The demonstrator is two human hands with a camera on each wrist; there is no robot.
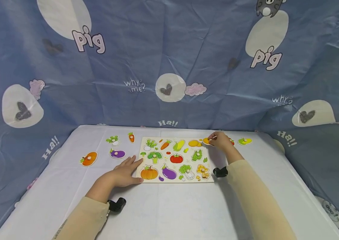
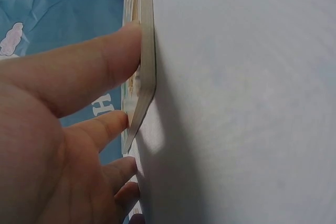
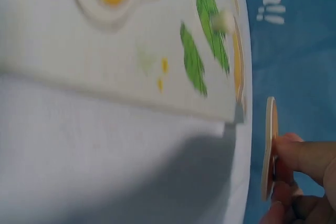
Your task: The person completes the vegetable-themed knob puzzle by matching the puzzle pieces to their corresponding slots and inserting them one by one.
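A wooden vegetable puzzle board (image 1: 160,169) lies flat on the table. My left hand (image 1: 127,173) rests at its left edge with fingers spread; the left wrist view shows the thumb (image 2: 118,51) touching the board's side. Just beyond the board's top right corner, my right hand (image 1: 221,141) pinches a yellow-orange piece (image 1: 206,141), seen edge-on in the right wrist view as a thin wooden piece (image 3: 269,153). Raised pieces with knobs sit on the board, among them broccoli (image 1: 155,156), a cabbage (image 1: 187,171) and a mushroom (image 1: 203,170).
Left of the board lie loose pieces: a pumpkin (image 1: 89,159), an eggplant (image 1: 117,153), a white radish (image 1: 113,140) and a carrot (image 1: 131,137). Right of it are corn (image 1: 245,141) and a red piece (image 1: 232,141) partly behind my right hand. A blue printed cloth (image 1: 145,110) hangs behind.
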